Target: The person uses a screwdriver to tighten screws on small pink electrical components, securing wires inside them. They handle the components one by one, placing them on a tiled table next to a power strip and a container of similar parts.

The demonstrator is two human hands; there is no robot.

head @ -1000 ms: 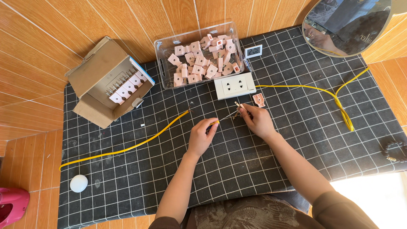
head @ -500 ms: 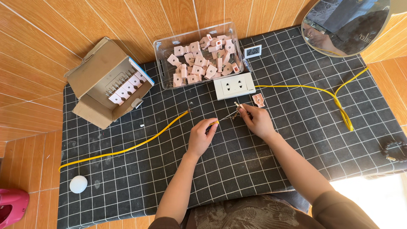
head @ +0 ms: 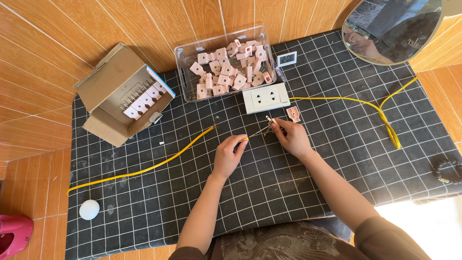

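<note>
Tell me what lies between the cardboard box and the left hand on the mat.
In the head view, the bare-ended yellow cable crosses the mat between the cardboard box and the left hand.

Both hands [head: 230,156] [head: 290,137] forward, fingers pinched

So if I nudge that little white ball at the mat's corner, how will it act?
The white ball looks round and smooth, so it would probably roll freely. It sits near the mat's edge, so it could drop off. It seems small, likely light.

Socket block [head: 266,97] just beyond hands; left side open
</note>
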